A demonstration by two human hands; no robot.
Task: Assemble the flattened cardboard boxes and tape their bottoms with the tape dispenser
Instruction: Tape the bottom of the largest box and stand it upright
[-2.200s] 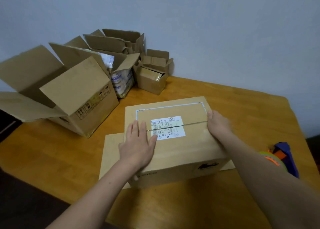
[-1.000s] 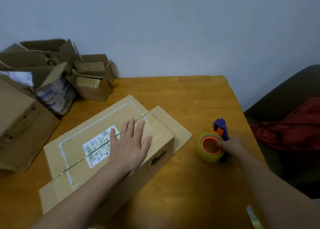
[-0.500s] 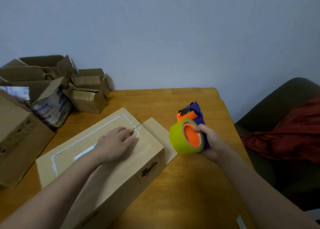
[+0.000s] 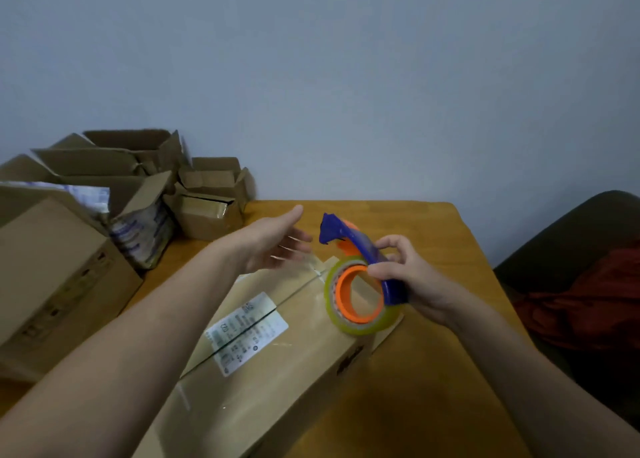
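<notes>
Right hand (image 4: 412,284) gripping tape dispenser (image 4: 360,284) above cardboard box (image 4: 277,353) (flaps closed), left hand (image 4: 273,246) fingers spread, holding nothing

wooden table (image 4: 422,222) against pale wall (image 4: 346,76); red cloth (image 4: 588,301) on dark chair (image 4: 571,235) right.

The left hand (image 4: 273,242) has blurred fingertips above the far end of the cardboard box (image 4: 277,381). The box's near end is cut off by the bottom edge, and the forearm hides its left side. The label (image 4: 246,331) print is too small to read. The right hand (image 4: 412,284) covers the handle end of the tape dispenser (image 4: 342,293).
</notes>
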